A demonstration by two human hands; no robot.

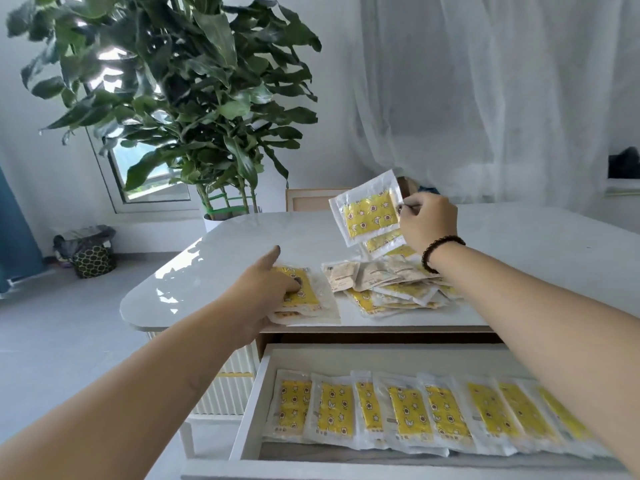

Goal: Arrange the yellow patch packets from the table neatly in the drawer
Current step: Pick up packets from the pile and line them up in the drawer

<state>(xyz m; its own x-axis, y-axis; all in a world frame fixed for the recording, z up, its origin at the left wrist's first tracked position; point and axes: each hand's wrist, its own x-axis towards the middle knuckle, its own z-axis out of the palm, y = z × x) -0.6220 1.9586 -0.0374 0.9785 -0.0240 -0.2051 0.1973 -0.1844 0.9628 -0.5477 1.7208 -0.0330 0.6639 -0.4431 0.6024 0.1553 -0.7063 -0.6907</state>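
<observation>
A loose heap of yellow patch packets [394, 289] lies on the white table [221, 258]. My right hand [427, 221] holds one or two packets [369, 211] lifted above the heap, pinched at their right edge. My left hand [266, 289] rests flat on a small stack of packets [311, 301] near the table's front edge, thumb under the stack's near side. Below the table, the open drawer [263, 375] holds a row of several overlapping packets [408, 410], yellow side up. My right forearm crosses over the drawer's right end.
A large potted plant [180, 98] stands behind the table's far left corner. A chair back [311, 199] shows at the table's far side. A bin with a dark bag [91, 254] sits on the floor at left. Sheer curtains [485, 98] hang behind.
</observation>
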